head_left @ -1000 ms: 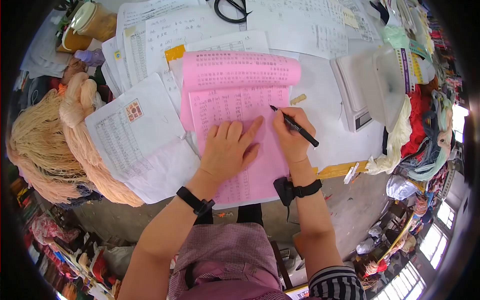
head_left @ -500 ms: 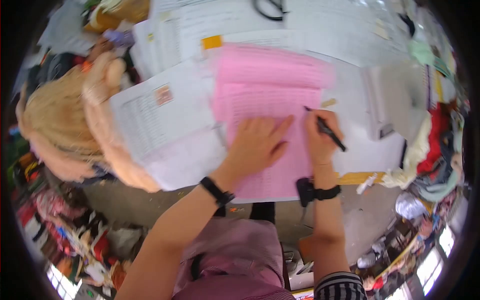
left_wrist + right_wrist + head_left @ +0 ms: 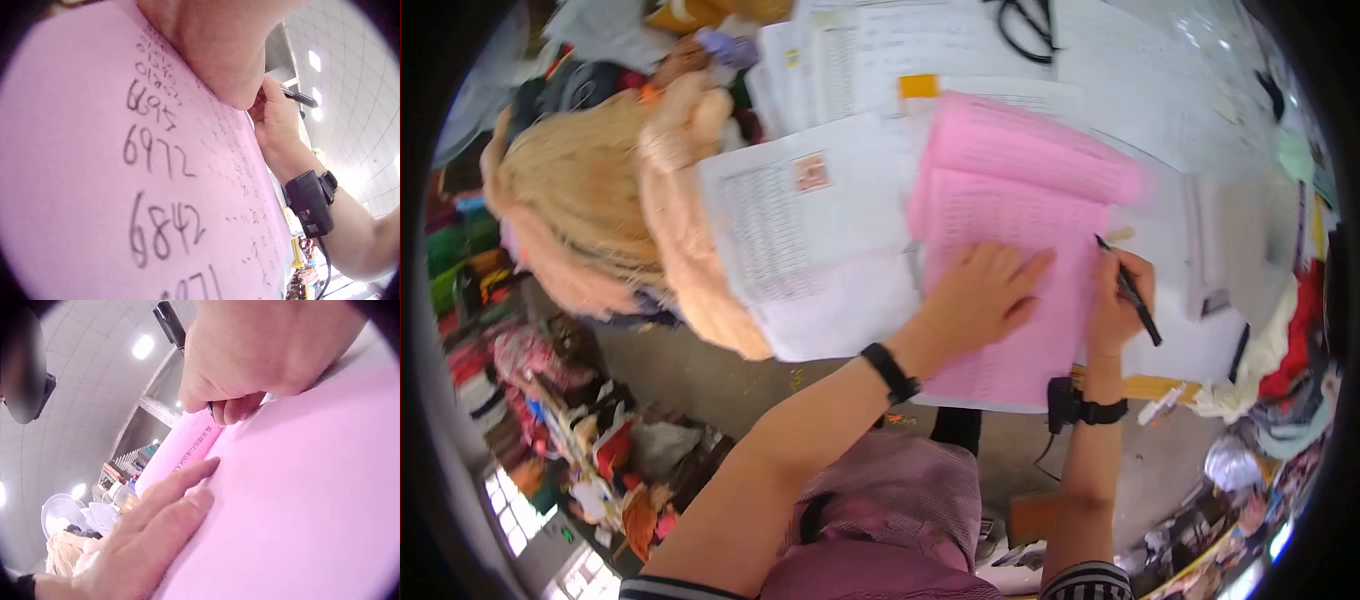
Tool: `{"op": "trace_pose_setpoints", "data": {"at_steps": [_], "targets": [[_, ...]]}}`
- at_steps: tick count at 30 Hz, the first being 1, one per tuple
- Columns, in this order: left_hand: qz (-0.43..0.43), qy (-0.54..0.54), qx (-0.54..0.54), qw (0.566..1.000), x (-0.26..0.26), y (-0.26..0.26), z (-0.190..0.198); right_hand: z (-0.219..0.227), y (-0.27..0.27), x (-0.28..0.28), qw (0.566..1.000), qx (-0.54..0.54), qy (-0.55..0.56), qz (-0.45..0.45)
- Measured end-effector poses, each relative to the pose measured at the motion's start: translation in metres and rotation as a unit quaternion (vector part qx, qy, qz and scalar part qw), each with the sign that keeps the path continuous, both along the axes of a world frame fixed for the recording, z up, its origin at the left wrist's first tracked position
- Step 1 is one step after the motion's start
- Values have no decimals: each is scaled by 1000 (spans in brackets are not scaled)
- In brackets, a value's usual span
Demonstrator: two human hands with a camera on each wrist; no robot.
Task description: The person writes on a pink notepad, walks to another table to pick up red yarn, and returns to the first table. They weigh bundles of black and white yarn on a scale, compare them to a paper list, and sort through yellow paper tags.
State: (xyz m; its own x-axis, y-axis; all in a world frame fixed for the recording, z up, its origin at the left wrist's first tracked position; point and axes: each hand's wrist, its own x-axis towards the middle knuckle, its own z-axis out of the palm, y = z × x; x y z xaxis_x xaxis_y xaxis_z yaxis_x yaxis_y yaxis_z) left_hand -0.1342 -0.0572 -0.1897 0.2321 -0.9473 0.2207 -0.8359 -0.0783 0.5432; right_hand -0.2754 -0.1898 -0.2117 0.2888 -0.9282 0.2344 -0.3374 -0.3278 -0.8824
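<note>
A pink pad of handwritten sheets (image 3: 1010, 340) lies on the table, its top pages folded back into a roll (image 3: 1030, 150). My left hand (image 3: 980, 295) rests flat on the pad with the fingers spread. At the pad's right edge my right hand (image 3: 1122, 305) holds a black pen (image 3: 1135, 295) between thumb and fingers, its tip near the upper right of the sheet. Handwritten numbers (image 3: 162, 228) show on the pink paper in the left wrist view. From the right wrist, the pen (image 3: 169, 324) rises above the right hand (image 3: 262, 356), and the left hand (image 3: 150, 531) lies beyond it.
White printed sheets (image 3: 800, 240) lie left of the pad, beside beige and peach yarn skeins (image 3: 580, 190). Black scissors handles (image 3: 1025, 30) sit on papers at the back. A scale with a clear tray (image 3: 1250, 240) stands at the right, near red and cream yarn.
The head view has swung, so the pad and both hands appear farther right in it. My left hand stays on the pad and my right hand still holds the pen.
</note>
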Motion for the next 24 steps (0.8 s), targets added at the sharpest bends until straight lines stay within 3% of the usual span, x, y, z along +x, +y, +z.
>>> {"op": "trace_pose_setpoints", "data": {"at_steps": [3,7,24], "targets": [[-7,18,46,999,-5,-2,3,13,-8,-8,995,-80,56,15],[-18,-47,29,998,-5,-4,3,7,-7,-8,1000,12,-12,6],[-22,-80,56,995,-4,-4,1,3,-10,-4,999,-18,24,33]]}}
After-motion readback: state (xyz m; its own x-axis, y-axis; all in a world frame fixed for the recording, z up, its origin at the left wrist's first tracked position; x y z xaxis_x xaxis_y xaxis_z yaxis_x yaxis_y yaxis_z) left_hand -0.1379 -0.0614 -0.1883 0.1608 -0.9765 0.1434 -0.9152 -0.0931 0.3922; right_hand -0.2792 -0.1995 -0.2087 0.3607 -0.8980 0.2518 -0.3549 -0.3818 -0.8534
